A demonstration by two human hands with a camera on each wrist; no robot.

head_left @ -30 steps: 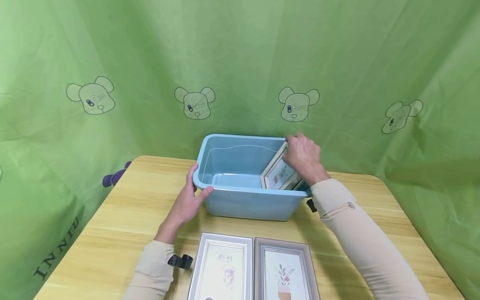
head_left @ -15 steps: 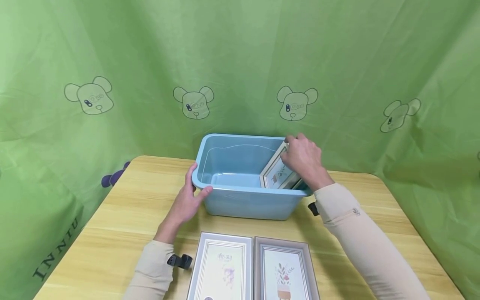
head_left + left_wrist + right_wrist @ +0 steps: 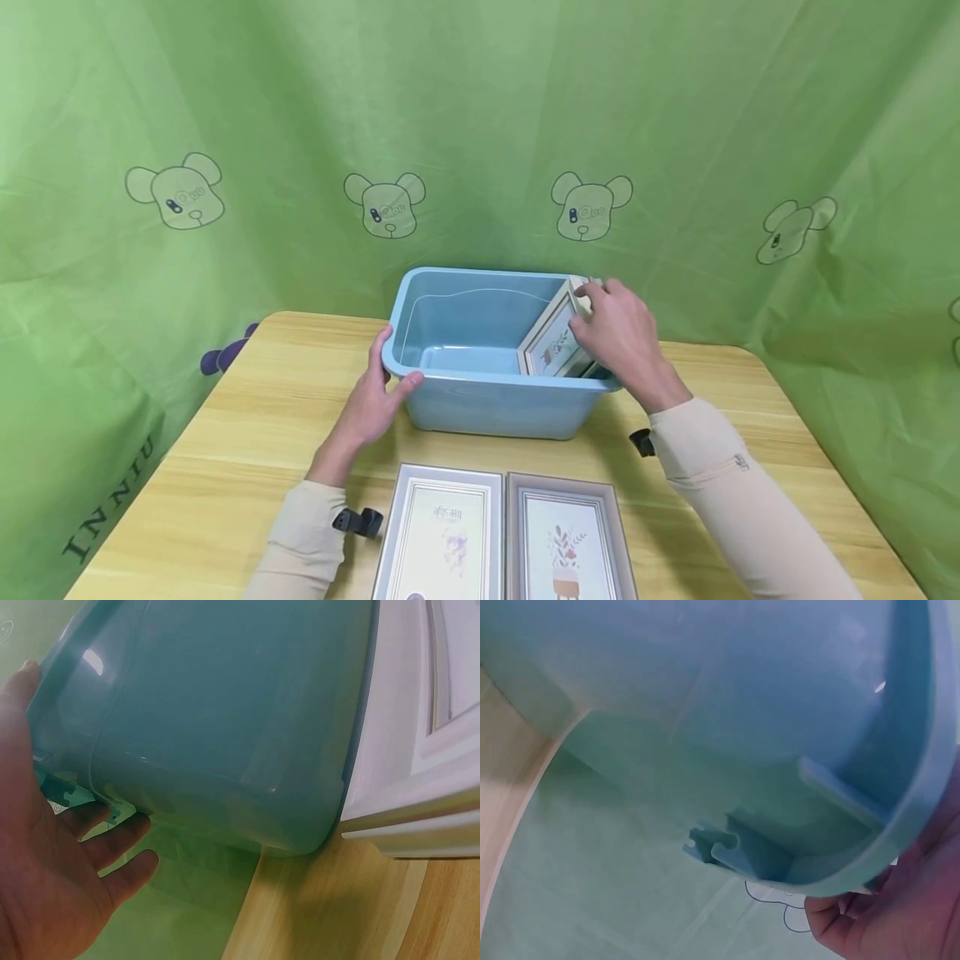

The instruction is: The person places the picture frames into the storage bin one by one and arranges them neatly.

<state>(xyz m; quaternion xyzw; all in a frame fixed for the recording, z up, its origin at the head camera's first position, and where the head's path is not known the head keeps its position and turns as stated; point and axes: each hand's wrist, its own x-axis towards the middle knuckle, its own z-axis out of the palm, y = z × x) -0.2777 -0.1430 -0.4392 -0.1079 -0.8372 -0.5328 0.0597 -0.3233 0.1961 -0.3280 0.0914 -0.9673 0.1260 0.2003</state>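
Note:
A light blue plastic bin (image 3: 487,408) stands at the back of the table. My left hand (image 3: 375,400) grips its left front corner, thumb over the rim and the other fingers outside, below the rim in the left wrist view. Inside the bin's right end, a picture frame (image 3: 551,333) with a potted-plant print leans at a tilt, with at least one more frame behind it. My right hand (image 3: 618,333) is over the right end, thumb and fingers apart beside the frame's upper edge. In the right wrist view, the bin's rim (image 3: 922,802) hides part of that hand.
Two framed pictures lie flat side by side in front of the bin: one with a purple print (image 3: 450,533), one with a potted plant (image 3: 567,542). A green printed curtain (image 3: 480,125) hangs close behind the wooden table (image 3: 247,433).
My right hand has drawn back slightly to the right and its fingers have loosened from the leaning frame, baring more of its top edge. The left hand keeps its hold on the bin.

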